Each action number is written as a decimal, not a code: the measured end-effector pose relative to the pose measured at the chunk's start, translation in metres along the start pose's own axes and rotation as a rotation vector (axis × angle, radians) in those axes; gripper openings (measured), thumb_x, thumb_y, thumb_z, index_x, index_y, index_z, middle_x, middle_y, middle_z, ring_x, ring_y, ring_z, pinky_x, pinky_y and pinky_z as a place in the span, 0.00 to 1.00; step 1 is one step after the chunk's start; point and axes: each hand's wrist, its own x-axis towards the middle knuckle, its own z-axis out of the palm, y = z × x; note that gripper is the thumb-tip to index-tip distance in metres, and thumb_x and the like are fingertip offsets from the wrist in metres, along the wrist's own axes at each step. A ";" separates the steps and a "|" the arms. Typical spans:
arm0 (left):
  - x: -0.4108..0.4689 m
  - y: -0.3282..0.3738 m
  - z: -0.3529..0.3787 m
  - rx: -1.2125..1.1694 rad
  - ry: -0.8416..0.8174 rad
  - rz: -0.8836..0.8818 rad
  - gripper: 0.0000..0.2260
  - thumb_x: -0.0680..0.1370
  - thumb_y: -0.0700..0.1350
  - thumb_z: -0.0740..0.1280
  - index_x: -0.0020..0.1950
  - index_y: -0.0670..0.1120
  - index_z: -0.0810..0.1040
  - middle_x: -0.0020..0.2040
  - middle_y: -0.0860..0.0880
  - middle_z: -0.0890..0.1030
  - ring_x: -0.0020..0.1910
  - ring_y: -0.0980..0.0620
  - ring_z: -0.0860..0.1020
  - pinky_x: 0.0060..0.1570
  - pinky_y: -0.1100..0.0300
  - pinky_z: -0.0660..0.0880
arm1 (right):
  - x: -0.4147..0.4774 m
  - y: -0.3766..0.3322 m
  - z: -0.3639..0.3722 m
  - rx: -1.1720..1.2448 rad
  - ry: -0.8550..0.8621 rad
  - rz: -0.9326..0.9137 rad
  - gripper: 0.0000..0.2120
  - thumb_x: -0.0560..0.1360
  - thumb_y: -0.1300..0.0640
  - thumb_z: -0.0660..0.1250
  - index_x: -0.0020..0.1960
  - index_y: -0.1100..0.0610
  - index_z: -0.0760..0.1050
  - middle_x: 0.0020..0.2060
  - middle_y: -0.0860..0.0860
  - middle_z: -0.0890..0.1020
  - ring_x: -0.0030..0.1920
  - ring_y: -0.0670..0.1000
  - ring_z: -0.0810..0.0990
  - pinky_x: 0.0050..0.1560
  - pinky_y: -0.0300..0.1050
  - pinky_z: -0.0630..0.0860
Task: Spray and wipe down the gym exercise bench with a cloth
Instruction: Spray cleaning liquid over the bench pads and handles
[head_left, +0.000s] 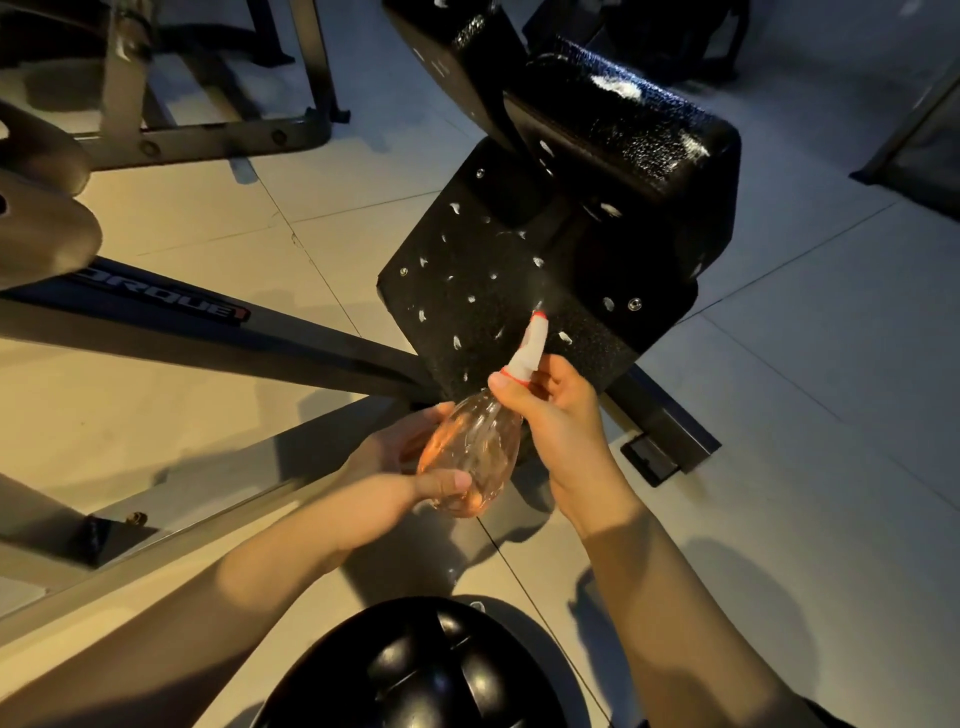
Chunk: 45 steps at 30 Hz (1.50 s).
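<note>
Both hands are on a clear, orange-tinted spray bottle (470, 457) held over the tiled floor (779, 415). The left hand (400, 457) cups the bottle's belly from below and from the side, with the thumb curled across the near face and the fingers wrapped round the far side. The right hand (561, 415) grasps the neck just above the left hand, its thumb pressed against the base of the sprayer head and its fingers curled round the front; I cannot tell whether the trigger is squeezed. The white, red-tipped nozzle (535, 338) sticks up past the right hand and points at the bench (519, 270), which stands directly ahead of both hands, close to the nozzle tip. A faint haze shows just beyond the tip. The bench's flat black face is dotted with white wet spots (457, 340), and its pad (639, 124), farther beyond the right hand, glistens with fine droplets. A dark beam (208, 322) with lettering runs off to the left of the left hand. A glossy black dome (431, 670) sits below, between the forearms.
</note>
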 end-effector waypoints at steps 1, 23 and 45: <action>0.001 0.001 0.002 0.000 -0.001 0.015 0.36 0.68 0.58 0.80 0.74 0.61 0.71 0.66 0.59 0.80 0.65 0.58 0.78 0.69 0.51 0.74 | -0.001 -0.003 -0.003 0.024 0.025 0.000 0.17 0.76 0.57 0.75 0.62 0.53 0.77 0.55 0.52 0.83 0.55 0.48 0.84 0.48 0.39 0.81; 0.009 0.002 0.015 -0.042 -0.123 -0.072 0.28 0.70 0.49 0.79 0.69 0.58 0.77 0.63 0.56 0.82 0.62 0.57 0.79 0.63 0.60 0.77 | -0.010 0.009 -0.027 -0.096 0.129 0.123 0.18 0.76 0.51 0.75 0.62 0.56 0.77 0.52 0.50 0.83 0.51 0.48 0.82 0.43 0.38 0.77; 0.008 -0.003 -0.004 -0.081 0.096 -0.056 0.33 0.71 0.50 0.80 0.73 0.56 0.72 0.59 0.58 0.81 0.59 0.59 0.78 0.68 0.51 0.74 | 0.040 -0.004 0.025 -0.253 -0.144 0.123 0.19 0.75 0.53 0.76 0.64 0.56 0.78 0.54 0.52 0.84 0.55 0.51 0.84 0.56 0.49 0.81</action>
